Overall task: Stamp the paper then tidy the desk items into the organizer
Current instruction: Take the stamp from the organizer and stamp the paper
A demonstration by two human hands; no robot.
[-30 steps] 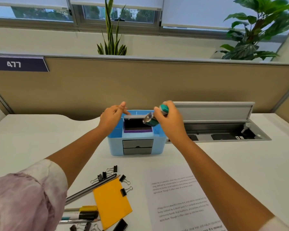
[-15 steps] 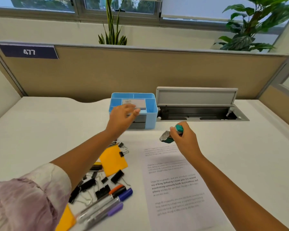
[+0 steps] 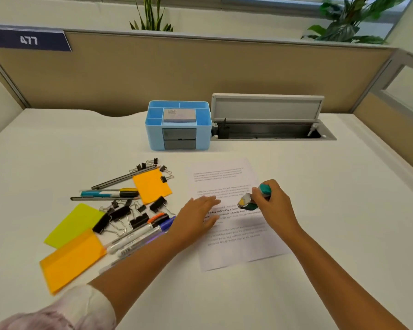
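Observation:
A printed sheet of paper (image 3: 234,246) lies on the white desk. My left hand (image 3: 197,216) rests flat on its left edge with straight fingers. My right hand (image 3: 273,203) grips a teal stamp (image 3: 254,198) tilted over the middle of the sheet, its metal face pointing left. The blue organizer (image 3: 153,132) stands at the back with a purple pad (image 3: 179,115) in its top and two grey drawers in front. Left of the paper lie pens and markers (image 3: 138,234), black binder clips (image 3: 122,216), pencils (image 3: 122,179) and sticky-note pads (image 3: 152,188).
An open cable tray with a raised grey lid (image 3: 267,107) sits right of the organizer. A tan partition (image 3: 200,67) closes the desk's back, with plants behind it. A yellow-green pad (image 3: 74,225) and an orange pad (image 3: 72,259) lie at the near left.
Both hands came back from the organizer toward me. The left hand went down flat onto the paper, and the right hand carried the stamp down over the sheet.

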